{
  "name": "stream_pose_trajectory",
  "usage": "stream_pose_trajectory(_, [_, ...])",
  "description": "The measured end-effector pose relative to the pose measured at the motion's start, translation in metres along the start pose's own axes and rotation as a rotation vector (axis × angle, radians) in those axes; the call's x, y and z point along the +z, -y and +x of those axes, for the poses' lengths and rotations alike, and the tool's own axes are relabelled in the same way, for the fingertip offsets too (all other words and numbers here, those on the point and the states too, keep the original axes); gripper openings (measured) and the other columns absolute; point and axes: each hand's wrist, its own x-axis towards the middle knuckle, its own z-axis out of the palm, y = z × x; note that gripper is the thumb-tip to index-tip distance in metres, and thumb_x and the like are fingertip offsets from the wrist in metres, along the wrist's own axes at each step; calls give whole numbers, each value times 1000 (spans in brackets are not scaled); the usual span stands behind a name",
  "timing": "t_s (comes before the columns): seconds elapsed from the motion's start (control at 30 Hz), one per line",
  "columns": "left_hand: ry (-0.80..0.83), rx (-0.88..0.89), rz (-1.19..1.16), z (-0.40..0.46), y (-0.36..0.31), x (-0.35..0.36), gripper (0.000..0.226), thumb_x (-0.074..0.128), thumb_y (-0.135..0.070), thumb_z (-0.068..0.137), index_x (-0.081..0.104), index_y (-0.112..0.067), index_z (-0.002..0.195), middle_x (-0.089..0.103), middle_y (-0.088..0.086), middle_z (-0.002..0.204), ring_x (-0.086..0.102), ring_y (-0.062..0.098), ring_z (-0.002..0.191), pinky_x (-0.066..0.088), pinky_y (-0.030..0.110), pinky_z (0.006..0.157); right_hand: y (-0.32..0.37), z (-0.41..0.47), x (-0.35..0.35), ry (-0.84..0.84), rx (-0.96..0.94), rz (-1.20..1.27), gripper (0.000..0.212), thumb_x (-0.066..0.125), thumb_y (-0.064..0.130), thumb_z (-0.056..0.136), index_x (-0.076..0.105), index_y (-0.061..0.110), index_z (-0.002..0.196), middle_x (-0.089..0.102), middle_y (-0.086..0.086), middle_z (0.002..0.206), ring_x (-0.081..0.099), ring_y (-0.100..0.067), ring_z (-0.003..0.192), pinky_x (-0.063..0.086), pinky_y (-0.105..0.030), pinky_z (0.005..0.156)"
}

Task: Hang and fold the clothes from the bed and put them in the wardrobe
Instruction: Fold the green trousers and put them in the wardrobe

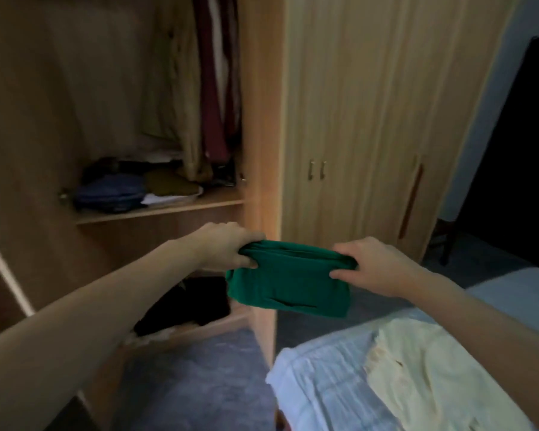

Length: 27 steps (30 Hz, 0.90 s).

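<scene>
- Gripping one end each, the left hand point(227, 244) and the right hand point(377, 265) have fingers curled round the top edge of a folded green garment point(288, 283), which hangs in the air between them, in front of the wardrobe's upright edge.
- The garment looks light, soft and limp; its lower half sags below the hands, so the fold would likely slip open if one end were let go. Holding both ends of the folded edge, as now, seems the safest hold; a flat palm underneath would help when setting it down.
- At 11 o'clock from the hands, the wardrobe shelf point(159, 209) already carries folded clothes point(137, 191), leaving little bare board in front.
- Hanging clothes point(212, 88) drop close over that stack at 12 o'clock and may brush the garment on the way in.
- At 5 o'clock, the bed point(318, 387) bears a cream garment point(433, 377), not yet folded.
</scene>
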Motion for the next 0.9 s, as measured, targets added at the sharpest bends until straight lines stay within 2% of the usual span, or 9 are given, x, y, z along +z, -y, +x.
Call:
stream_pose_trajectory(0.17, [26,-190,-67,-71,96,-1,29,56,-47,93,45,-43,120,55,-18,104,54,14,105,42,36,75,80,104,10,68,-170,56,15,59,50,89,60,40,100,64,17,86,60,1,77,55,-33,66])
stream_pose_trajectory(0.33, [72,-352,-106,-119,173,19,33,53,-50,95,44,-44,127,55,-21,104,55,10,103,40,33,73,141,200,39,173,-331,169,12,64,38,90,63,36,102,65,18,89,61,6,80,49,-18,63])
stream_pose_trajectory(0.43, [86,-426,-95,-126,217,19,36,54,-49,95,45,-42,129,55,-21,106,55,9,104,40,32,76,162,259,59,186,-391,196,17,64,43,88,62,39,104,66,18,96,63,2,86,56,-29,72])
stream_pose_trajectory(0.53, [93,-475,-67,-112,265,12,40,55,-49,95,45,-39,132,52,-20,107,54,9,104,39,31,77,168,322,71,150,-448,179,24,58,58,82,56,45,102,64,18,94,62,-1,85,56,-40,71])
stream_pose_trajectory(0.63, [88,-508,-17,-82,318,7,56,54,-53,94,36,-39,145,53,-13,129,50,14,119,41,33,85,162,385,73,123,-481,207,27,58,60,82,59,43,103,64,19,93,60,1,84,55,-40,72])
stream_pose_trajectory(0.7, [83,-521,-5,-57,353,4,57,53,-53,95,34,-38,147,51,-13,135,49,15,123,40,33,88,154,429,70,105,-499,227,27,60,58,83,61,41,104,65,19,94,60,2,84,55,-38,72])
stream_pose_trajectory(0.83, [94,-554,18,-18,414,-1,53,53,-53,94,37,-41,143,54,-14,128,49,15,121,38,32,85,146,509,70,105,-552,271,11,62,52,86,57,53,96,64,21,90,60,2,83,55,-36,69])
stream_pose_trajectory(0.9, [101,-570,6,-5,441,-2,49,54,-53,95,39,-41,140,53,-17,120,49,13,119,37,32,83,147,544,76,125,-562,308,10,63,50,86,59,46,95,65,19,90,61,2,80,55,-40,69])
